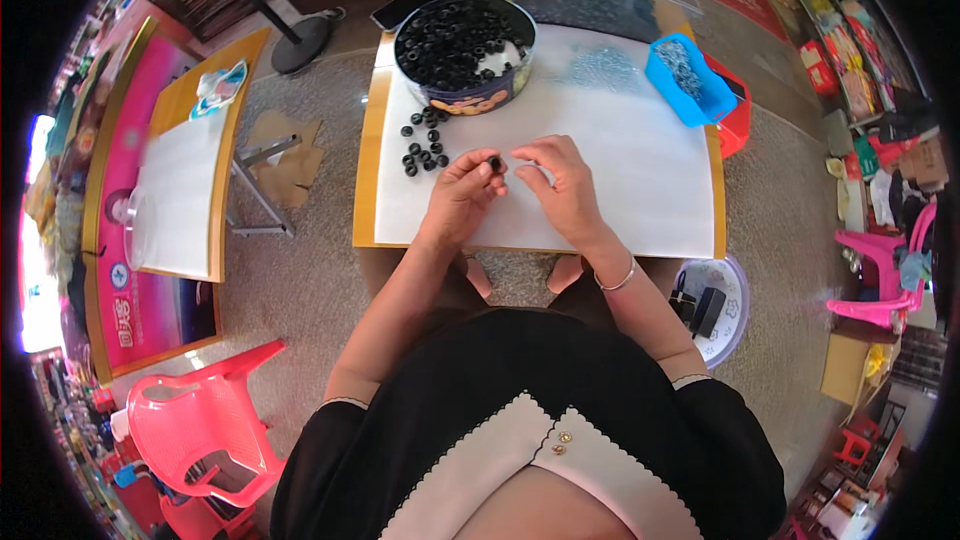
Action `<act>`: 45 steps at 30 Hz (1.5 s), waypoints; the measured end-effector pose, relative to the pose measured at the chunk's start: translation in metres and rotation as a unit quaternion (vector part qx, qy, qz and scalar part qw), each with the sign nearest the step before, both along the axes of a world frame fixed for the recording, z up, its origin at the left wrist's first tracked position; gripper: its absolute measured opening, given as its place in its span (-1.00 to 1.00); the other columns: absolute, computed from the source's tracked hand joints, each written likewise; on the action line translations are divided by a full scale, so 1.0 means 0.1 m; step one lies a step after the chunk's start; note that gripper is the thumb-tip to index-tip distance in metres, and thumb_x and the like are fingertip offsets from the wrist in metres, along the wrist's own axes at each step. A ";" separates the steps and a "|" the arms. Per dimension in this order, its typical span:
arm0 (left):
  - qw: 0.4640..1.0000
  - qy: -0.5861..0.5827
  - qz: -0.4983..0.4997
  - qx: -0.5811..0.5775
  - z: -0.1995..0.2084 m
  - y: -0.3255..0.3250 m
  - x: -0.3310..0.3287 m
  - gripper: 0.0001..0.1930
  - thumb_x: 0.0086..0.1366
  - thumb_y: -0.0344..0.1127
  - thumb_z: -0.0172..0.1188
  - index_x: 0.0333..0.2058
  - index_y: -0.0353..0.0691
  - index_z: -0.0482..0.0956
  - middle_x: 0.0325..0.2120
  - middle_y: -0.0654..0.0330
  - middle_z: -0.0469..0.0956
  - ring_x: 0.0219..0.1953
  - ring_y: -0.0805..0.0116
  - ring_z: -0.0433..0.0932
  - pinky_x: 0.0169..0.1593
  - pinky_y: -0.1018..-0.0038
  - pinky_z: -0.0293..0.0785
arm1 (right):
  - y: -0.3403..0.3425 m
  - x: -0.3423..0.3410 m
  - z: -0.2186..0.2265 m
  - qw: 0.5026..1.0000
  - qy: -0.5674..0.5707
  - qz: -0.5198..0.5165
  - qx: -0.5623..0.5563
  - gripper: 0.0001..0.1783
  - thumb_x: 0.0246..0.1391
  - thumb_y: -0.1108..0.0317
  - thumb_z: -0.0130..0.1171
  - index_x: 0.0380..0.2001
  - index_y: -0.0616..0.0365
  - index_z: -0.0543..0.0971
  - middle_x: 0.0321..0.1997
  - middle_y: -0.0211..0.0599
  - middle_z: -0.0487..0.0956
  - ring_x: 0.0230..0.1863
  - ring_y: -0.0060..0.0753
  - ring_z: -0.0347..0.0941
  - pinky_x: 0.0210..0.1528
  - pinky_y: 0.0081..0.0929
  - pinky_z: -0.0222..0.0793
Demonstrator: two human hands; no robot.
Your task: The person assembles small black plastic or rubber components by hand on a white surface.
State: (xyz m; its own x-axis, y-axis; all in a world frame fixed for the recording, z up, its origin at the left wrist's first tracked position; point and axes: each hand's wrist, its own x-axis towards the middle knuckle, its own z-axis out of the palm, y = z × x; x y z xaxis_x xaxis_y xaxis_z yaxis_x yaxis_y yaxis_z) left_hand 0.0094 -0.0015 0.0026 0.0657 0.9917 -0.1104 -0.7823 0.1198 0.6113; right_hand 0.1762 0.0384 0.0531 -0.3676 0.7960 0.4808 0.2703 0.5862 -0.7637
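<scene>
From my remote seat I see the left hand (460, 195) pinching a small, glossy, rounded black piece (495, 165) in its fingers, just above the white sheet (640, 180) that covers most of the wooden tabletop (366, 200). The right hand (565, 185) faces it closely, thumb and forefinger tips narrowly spaced; I can't tell whether they grip anything tiny. Beyond the left hand I have loose black beads (436, 148) scattered near a round, patterned tin (500, 96) heaped with more. Small, glassy, pale-blue bits (605, 68) spread beside a smooth blue plastic tray (715, 106).
</scene>
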 end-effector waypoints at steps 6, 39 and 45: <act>1.000 -0.012 -0.015 0.024 0.03 0.04 0.05 -0.84 0.26 -0.40 0.11 -0.19 -0.27 0.49 -0.31 0.17 0.49 -0.36 0.46 0.46 -0.22 0.52 0.47 | 0.50 0.85 -0.40 0.976 -0.074 -0.205 0.018 -0.85 -0.12 0.49 0.18 -0.38 0.12 0.56 -0.37 -0.28 0.50 -0.27 -0.20 0.38 -0.17 -0.31 0.29; 0.999 0.027 -0.037 0.002 0.03 0.02 0.03 -0.77 0.19 -0.48 0.15 -0.15 -0.38 0.50 -0.33 0.11 0.56 -0.37 0.33 0.54 -0.20 0.45 0.49 | 0.00 0.00 0.21 0.992 -0.107 0.013 0.060 -0.93 -0.09 0.43 0.21 -0.47 0.14 0.53 -0.46 -0.35 0.48 -0.35 -0.25 0.36 -0.26 -0.36 0.23; 0.997 0.057 -0.057 -0.018 0.08 0.01 0.02 -0.78 0.17 -0.50 0.18 -0.18 -0.37 0.52 -0.32 0.11 0.57 -0.40 0.33 0.55 -0.22 0.49 0.49 | 0.02 0.00 0.23 0.994 -0.106 0.005 -0.024 -0.86 -0.10 0.39 0.24 -0.53 0.15 0.47 -0.48 -0.31 0.47 -0.42 -0.27 0.37 -0.29 -0.36 0.27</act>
State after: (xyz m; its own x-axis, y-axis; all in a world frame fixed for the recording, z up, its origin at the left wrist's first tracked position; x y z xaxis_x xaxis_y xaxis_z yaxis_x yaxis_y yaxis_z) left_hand 0.0113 -0.0009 0.0109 0.1617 0.9740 -0.1589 -0.6877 0.2267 0.6897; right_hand 0.1761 0.0400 0.0759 -0.4652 0.8118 0.3529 0.4216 0.5537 -0.7181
